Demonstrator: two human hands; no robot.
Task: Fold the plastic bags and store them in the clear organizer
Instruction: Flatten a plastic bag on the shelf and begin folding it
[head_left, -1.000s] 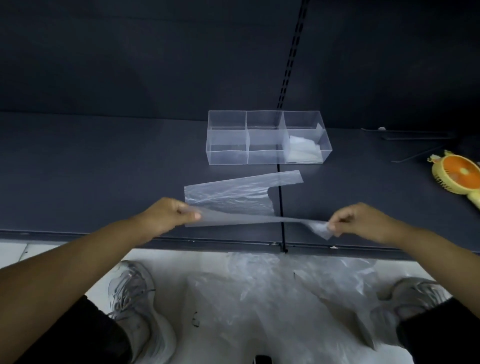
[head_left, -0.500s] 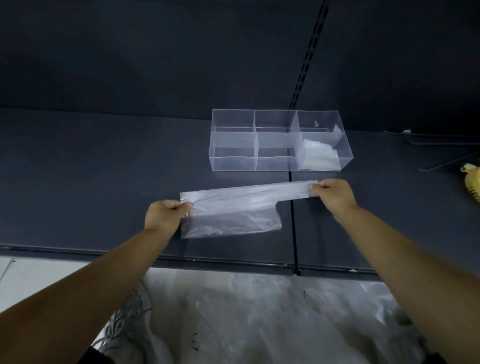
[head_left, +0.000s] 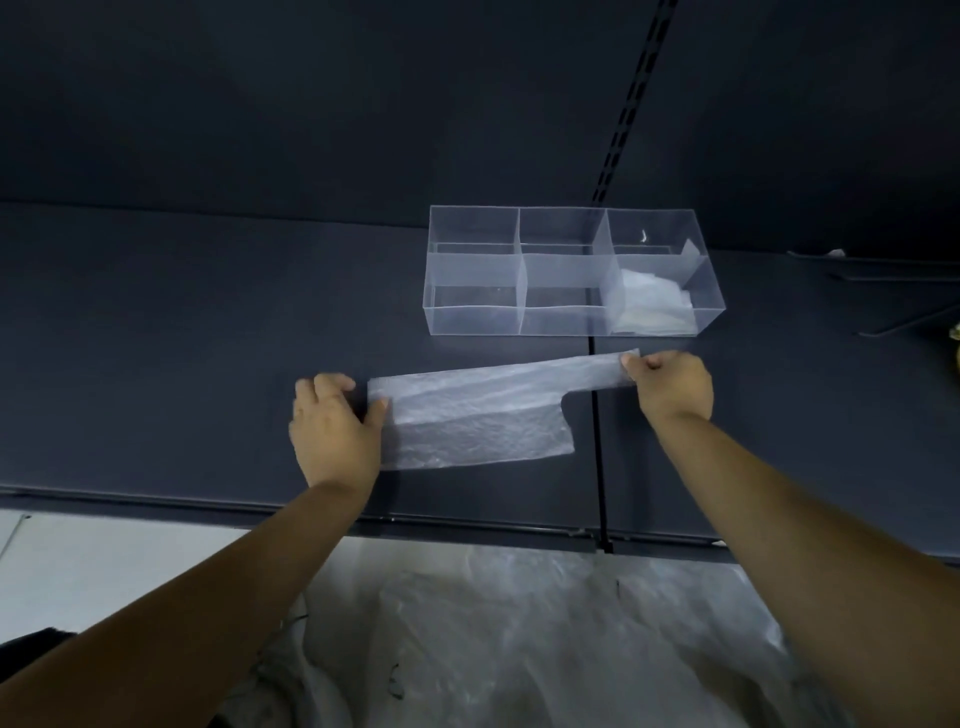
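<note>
A translucent plastic bag (head_left: 467, 415) lies folded lengthwise on the dark shelf (head_left: 182, 338). My left hand (head_left: 332, 421) rests at its left end, thumb on the edge and fingers spread. My right hand (head_left: 670, 382) pinches the bag's handle strip at its right end. Behind the bag stands the clear organizer (head_left: 475, 322) with three compartments. Folded bags (head_left: 649, 306) lie in its right compartment; the left and middle ones look bare.
A heap of loose plastic bags (head_left: 545, 649) lies on the floor below the shelf's front edge (head_left: 467, 525). A slotted upright (head_left: 623, 104) runs up the dark back wall. Thin metal rods (head_left: 904, 322) lie on the shelf at far right.
Both hands carried the near long edge of the bag away from me and laid it over the far half. My left hand has since opened its fingers at the bag's left end.
</note>
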